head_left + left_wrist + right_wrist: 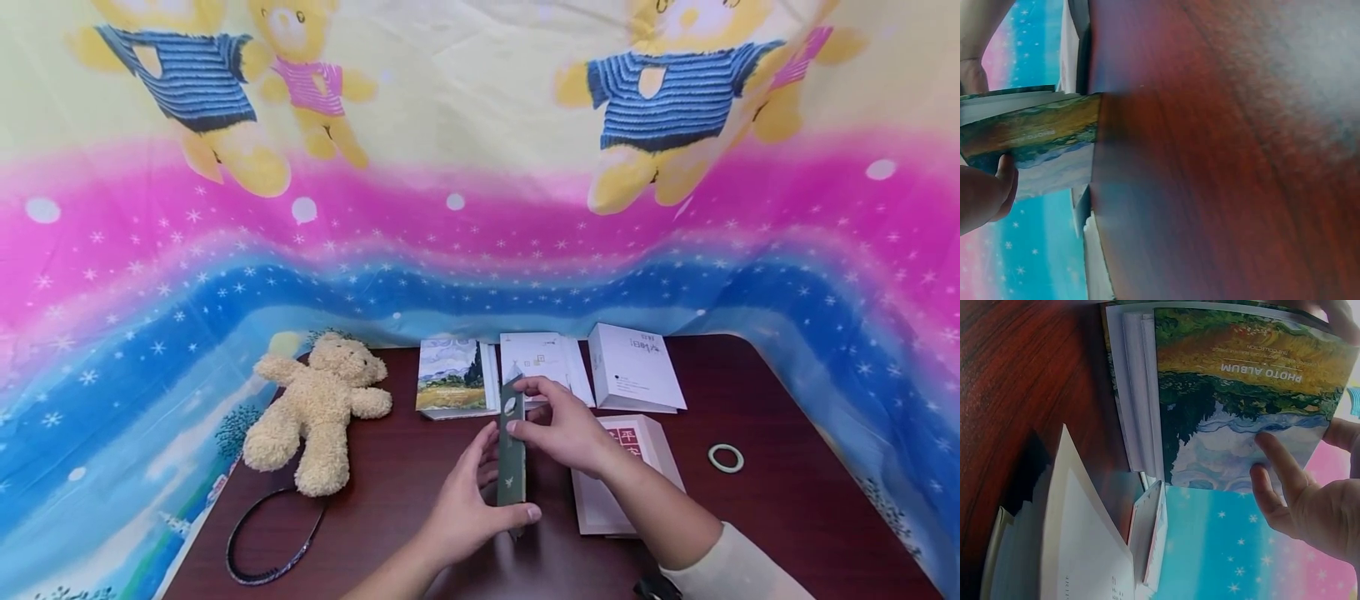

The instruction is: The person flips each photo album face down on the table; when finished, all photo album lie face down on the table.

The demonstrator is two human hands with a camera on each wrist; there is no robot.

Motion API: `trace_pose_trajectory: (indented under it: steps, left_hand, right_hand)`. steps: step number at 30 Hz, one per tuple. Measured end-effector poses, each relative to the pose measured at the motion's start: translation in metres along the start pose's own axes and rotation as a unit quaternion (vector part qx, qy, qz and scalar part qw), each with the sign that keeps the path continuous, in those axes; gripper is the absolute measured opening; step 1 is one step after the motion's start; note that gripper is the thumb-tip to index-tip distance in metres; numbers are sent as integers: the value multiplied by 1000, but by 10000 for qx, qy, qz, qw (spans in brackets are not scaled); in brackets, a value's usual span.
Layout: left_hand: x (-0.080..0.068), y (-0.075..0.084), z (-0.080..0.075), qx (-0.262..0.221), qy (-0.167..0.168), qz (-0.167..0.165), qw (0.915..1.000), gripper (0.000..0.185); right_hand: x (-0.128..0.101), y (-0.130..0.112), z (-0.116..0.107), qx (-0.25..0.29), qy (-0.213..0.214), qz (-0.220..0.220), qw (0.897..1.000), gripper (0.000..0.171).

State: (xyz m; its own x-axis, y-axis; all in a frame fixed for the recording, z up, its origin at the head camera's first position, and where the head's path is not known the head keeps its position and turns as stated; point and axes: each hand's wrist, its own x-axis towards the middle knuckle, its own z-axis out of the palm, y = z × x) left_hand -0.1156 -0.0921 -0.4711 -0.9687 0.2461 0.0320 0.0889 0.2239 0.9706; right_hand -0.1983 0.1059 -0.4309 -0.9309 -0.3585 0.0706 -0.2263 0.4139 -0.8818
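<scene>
Album (512,471): I held it upright (spine facing me).
Left hand (465,510): gripped the near end.
Right hand (568,432): pinched the far end.

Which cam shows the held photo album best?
Right wrist: most of the photo album cover shows, title readable though upside down. Head shows mainly its narrow green spine; left wrist, a cover cut off by the frame.

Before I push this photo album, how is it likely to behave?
The photo album probably feels stiff, since it looks flat between left hand and right hand. Its thick page block suggests some heft. Held upright and narrow, it could tip if unsupported.
</scene>
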Motion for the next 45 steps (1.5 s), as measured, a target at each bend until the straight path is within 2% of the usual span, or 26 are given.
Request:
trace_pose_trajectory:
  steps: [4, 11, 19, 27, 31, 40, 45]
  left_hand:
    - [1, -10, 3, 39, -208, -157, 9997, 110]
    - [6, -28, 9, -11, -532, -16, 9986, 112]
    - [8, -41, 15, 616, -570, -127, 9964, 118]
    - [8, -44, 18, 746, -765, -105, 9942, 112]
    - [7, -44, 18, 863, -805, -215, 9928, 115]
    - [5, -41, 14, 1348, -718, -441, 9873, 121]
    - [4, -42, 10, 1483, -664, -454, 9857, 120]
  right_hand:
    - [-2, 0, 0, 74, 65, 97, 9999, 56]
    - [-4, -1, -1, 197, 114, 130, 9997, 55]
    - [-5, 2, -3, 273, 126, 154, 9994, 56]
    - [-8, 5, -5, 489, 82, 258, 9984, 58]
    - [-9, 7, -5, 543, 74, 250, 9982, 58]
    - [-10, 11, -7, 788, 58, 348, 9963, 58]
    - [-11, 14, -7, 929, 67, 466, 9946, 59]
